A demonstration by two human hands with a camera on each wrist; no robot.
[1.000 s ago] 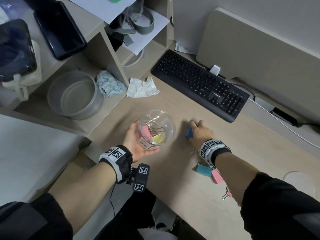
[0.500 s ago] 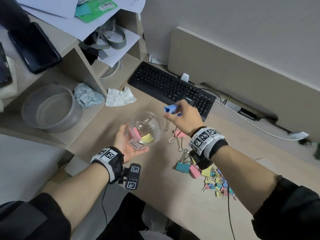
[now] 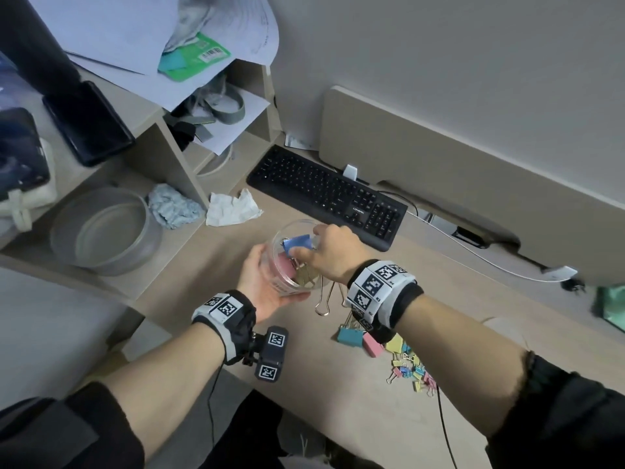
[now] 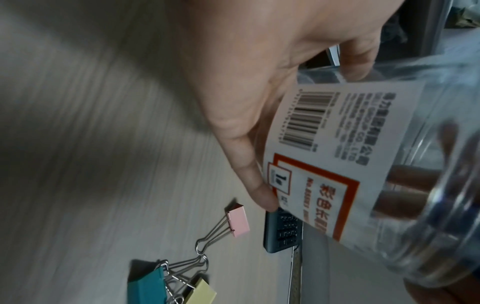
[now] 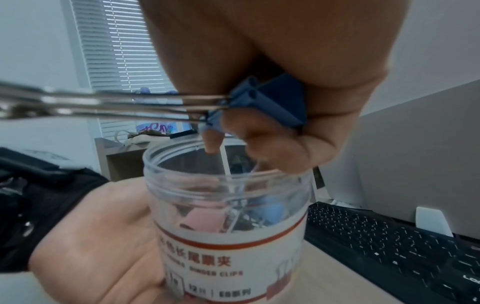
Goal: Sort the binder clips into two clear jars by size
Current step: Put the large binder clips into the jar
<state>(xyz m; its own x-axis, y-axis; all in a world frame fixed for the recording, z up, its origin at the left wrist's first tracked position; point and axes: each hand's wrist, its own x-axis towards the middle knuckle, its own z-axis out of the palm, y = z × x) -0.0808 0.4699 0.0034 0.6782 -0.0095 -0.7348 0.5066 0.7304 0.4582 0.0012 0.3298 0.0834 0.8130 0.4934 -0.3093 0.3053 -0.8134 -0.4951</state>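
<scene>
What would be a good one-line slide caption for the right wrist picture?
Right hand pinches a blue binder clip above the open clear jar held by the left hand.

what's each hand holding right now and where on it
The right hand pinches the blue binder clip by its blue body, wire handles free, above the jar's mouth. The left hand grips the clear jar around its labelled wall.
</scene>
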